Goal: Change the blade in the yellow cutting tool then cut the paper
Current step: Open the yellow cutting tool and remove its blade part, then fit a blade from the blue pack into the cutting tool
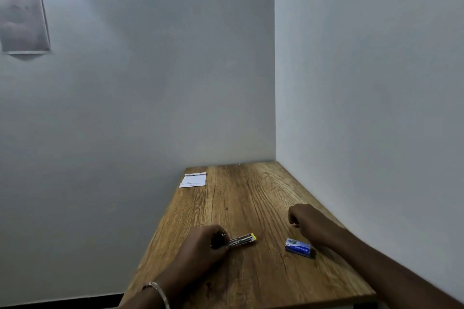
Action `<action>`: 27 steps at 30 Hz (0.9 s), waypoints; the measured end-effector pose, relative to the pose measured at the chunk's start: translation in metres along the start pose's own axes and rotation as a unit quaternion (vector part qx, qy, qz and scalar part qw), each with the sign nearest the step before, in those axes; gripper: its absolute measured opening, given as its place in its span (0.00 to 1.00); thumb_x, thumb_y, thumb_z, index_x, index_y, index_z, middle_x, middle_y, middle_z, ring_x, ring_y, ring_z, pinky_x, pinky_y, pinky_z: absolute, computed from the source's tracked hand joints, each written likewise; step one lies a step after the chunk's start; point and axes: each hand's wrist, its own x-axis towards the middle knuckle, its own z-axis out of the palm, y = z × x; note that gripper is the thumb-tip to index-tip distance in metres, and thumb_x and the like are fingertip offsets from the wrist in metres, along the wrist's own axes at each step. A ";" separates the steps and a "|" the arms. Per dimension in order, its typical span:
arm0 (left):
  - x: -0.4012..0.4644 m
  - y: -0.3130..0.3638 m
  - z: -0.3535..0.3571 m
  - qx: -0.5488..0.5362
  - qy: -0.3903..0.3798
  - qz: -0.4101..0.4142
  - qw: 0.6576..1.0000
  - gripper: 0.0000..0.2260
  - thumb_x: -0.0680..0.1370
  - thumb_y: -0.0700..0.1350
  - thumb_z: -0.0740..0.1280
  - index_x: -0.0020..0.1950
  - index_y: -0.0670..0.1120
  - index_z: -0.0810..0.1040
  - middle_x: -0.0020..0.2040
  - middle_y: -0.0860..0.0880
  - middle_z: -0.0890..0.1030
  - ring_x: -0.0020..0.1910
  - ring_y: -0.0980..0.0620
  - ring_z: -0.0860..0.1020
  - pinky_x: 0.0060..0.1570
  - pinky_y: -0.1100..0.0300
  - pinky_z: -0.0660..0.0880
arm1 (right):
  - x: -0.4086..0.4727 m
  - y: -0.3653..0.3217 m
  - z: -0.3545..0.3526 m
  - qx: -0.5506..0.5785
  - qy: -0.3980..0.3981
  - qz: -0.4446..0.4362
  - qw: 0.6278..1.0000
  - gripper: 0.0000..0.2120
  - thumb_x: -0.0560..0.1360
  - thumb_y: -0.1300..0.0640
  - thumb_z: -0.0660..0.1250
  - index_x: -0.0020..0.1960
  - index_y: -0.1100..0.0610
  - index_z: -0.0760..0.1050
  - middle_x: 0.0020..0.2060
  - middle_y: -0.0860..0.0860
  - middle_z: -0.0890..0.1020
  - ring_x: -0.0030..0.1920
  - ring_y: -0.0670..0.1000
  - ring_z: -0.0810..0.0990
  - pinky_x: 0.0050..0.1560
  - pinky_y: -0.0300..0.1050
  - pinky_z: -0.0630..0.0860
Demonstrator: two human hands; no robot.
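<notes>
While the person is leaning over the wooden counter [241,208] tucked into the corner of the room, the left hand [203,246] is curling around the dark end of the yellow cutting tool [242,240], holding it down against the wood. That tool is lying near the front of the counter, its metal length pointing to the right and ending in a small yellow tip. A thin bracelet [157,292] is sitting on the left wrist.

The right hand [305,219] is hovering further right and a little deeper in, fingers loosely folded inward; from where I am standing I cannot tell whether anything is pinched between them. Just in front of that hand, a small blue box [298,247] is lying flat on the wood, apart from the cutter and not being touched.

The paper [192,180] is resting at the far left corner of the counter, well away from both hands, with faint print showing on it.

Up on the left wall, a blurred framed sheet [23,20] is hanging, too soft to read.
</notes>
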 end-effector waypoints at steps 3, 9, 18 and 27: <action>0.001 -0.002 0.000 0.004 -0.006 0.002 1.000 0.06 0.75 0.45 0.73 0.51 0.53 0.83 0.46 0.59 0.82 0.45 0.65 0.79 0.47 0.75 0.74 | 0.000 0.000 0.000 -0.014 -0.001 -0.003 1.000 0.10 0.75 0.70 0.63 0.49 0.56 0.76 0.50 0.50 0.80 0.47 0.49 0.78 0.49 0.44 0.77; 0.004 -0.006 -0.001 0.020 -0.015 -0.003 1.000 0.06 0.75 0.46 0.73 0.51 0.55 0.82 0.46 0.59 0.82 0.46 0.64 0.79 0.46 0.73 0.75 | -0.004 0.008 0.000 0.004 0.020 0.004 1.000 0.12 0.77 0.68 0.63 0.52 0.55 0.80 0.50 0.49 0.81 0.47 0.47 0.79 0.49 0.41 0.78; 0.005 -0.008 -0.001 0.023 -0.020 -0.007 1.000 0.08 0.75 0.46 0.73 0.51 0.57 0.80 0.46 0.60 0.81 0.45 0.64 0.79 0.45 0.72 0.77 | -0.012 0.012 0.001 0.084 0.037 0.011 0.996 0.11 0.79 0.63 0.66 0.58 0.53 0.81 0.57 0.49 0.83 0.54 0.45 0.80 0.55 0.37 0.77; 0.000 -0.007 -0.003 0.021 -0.019 -0.018 0.999 0.18 0.74 0.55 0.72 0.63 0.58 0.74 0.54 0.61 0.79 0.51 0.62 0.78 0.50 0.65 0.79 | -0.035 -0.010 -0.014 0.166 0.124 0.031 0.978 0.14 0.80 0.58 0.67 0.65 0.54 0.78 0.63 0.49 0.81 0.63 0.47 0.78 0.64 0.41 0.74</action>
